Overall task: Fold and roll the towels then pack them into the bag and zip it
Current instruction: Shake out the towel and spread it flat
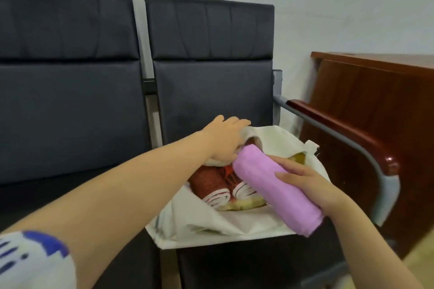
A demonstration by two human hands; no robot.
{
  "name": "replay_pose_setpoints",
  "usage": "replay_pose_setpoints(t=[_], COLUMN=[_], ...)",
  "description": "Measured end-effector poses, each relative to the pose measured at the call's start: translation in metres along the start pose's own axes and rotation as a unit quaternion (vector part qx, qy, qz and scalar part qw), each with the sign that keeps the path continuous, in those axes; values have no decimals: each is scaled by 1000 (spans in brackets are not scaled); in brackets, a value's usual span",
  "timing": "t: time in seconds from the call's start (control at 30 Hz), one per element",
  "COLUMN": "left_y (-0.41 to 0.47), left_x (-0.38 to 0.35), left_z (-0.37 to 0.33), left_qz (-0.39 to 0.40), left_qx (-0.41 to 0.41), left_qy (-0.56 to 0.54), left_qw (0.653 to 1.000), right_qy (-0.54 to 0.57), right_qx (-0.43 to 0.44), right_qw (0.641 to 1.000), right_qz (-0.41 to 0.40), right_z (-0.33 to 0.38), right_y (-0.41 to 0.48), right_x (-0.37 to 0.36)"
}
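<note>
A white cloth bag [225, 225] lies open on the right-hand seat. Inside it lie two rolled red-brown towels with white striped ends [211, 183], and something yellow shows beneath them. My right hand [310, 185] grips a rolled pink towel [270, 183], whose far end points into the bag's mouth. My left hand [225, 141] holds the far upper edge of the bag, lifting it open. The zipper is hard to make out.
Two dark padded chairs [70, 101] stand side by side against a pale wall. A grey metal armrest with a wooden top [352, 129] runs along the right of the bag. A brown wooden cabinet [375, 101] stands at the right.
</note>
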State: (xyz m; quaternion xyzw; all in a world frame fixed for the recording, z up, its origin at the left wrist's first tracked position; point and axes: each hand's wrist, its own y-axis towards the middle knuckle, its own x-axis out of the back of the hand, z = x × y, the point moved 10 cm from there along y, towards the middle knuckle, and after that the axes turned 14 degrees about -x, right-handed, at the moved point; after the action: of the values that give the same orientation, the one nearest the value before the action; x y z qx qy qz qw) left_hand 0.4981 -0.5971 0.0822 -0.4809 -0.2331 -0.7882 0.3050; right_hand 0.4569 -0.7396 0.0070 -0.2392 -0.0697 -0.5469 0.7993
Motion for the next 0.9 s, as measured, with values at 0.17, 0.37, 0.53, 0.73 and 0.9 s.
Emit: replay_pose_setpoints(t=[0.17, 0.37, 0.53, 0.73, 0.9], left_y=[15, 53, 53, 47, 44], left_x=[13, 4, 33, 41, 42], left_z=[3, -36, 15, 26, 30], left_qz=[-115, 0, 14, -17, -42], left_qx=[20, -166, 1, 81, 83], left_qy=[-22, 128, 209, 140, 130], left_qw=[993, 978, 978, 987, 987], right_qy=[6, -12, 11, -76, -113], right_qx=[-5, 30, 104, 127, 100], right_qw=[1000, 999, 994, 986, 981], right_qz=[8, 23, -19, -77, -123], right_z=[-5, 11, 49, 83, 71], right_y=[7, 12, 31, 78, 99], right_x=[9, -2, -17, -11, 38])
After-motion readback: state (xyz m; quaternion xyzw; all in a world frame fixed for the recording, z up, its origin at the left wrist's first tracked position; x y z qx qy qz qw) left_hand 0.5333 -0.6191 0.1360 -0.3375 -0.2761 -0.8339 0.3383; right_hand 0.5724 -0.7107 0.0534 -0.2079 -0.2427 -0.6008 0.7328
